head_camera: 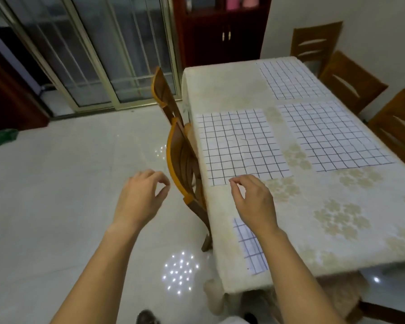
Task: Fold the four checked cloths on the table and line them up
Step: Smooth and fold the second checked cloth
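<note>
Lower centre of frame: right hand [253,199] over table [337,218], thumb and forefinger nearly together at near edge of middle cloth [241,146]; hem pinched or not, cannot tell. Off table by chair [182,160], left hand [143,195] loosely curled, empty. Under right wrist, folded cloth [250,246]; right cloth [332,136], far cloth [290,78] flat. Best: take both near corners, carry to far edge, match grid lines.

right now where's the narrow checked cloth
In the head view, the narrow checked cloth lies at the table's near left corner, partly hidden under the right arm, nearer than the spread cloth.
</note>
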The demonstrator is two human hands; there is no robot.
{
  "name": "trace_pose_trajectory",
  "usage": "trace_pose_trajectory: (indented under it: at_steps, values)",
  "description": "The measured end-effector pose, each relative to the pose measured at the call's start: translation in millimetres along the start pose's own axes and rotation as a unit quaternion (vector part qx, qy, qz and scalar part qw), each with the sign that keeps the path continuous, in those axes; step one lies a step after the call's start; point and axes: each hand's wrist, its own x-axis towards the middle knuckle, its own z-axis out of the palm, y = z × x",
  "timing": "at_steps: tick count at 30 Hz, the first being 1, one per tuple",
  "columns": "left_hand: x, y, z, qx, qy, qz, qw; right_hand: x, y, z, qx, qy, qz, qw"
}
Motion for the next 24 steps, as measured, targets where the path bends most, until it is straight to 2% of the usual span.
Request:
trace_pose_trajectory:
  at_steps: [5, 9, 12, 15, 19, 24]
  values:
    - [-2.4, -74.2, -22.5, -0.029, -0.014, 0.006, 0.999, -5.1, -71.4, 40.9, -0.038, -0.013, 0.020, 0.999]
    - [-6.9, -148.4, -43.4, -0.065, -0.016, -0.012, 0.998, 1.1, -138.6, 86.6, -0.058, -0.032, 0.004, 0.998]
    - [0.0, -191.4, -63.5, -0.064, -0.045, -0.023, 0.997, 14.8, -178.5, 117.0, -0.055, -0.039, 0.012, 0.998]
    - [13.8, -219.6, -82.4, -0.069, -0.052, -0.006, 0.996, 26.8, -208.0, 140.7, -0.049, -0.046, 0.039, 0.997]
    - [37.0, -241.7, -93.0, -0.108, -0.031, 0.004, 0.994, 49.8, -232.8, 162.0, -0.061, -0.043, 0.027, 0.997]
    - [66.9, -256.8, -87.1, -0.130, -0.031, 0.031, 0.990, 92.1, -237.7, 173.7, -0.066, -0.038, 0.032, 0.997]
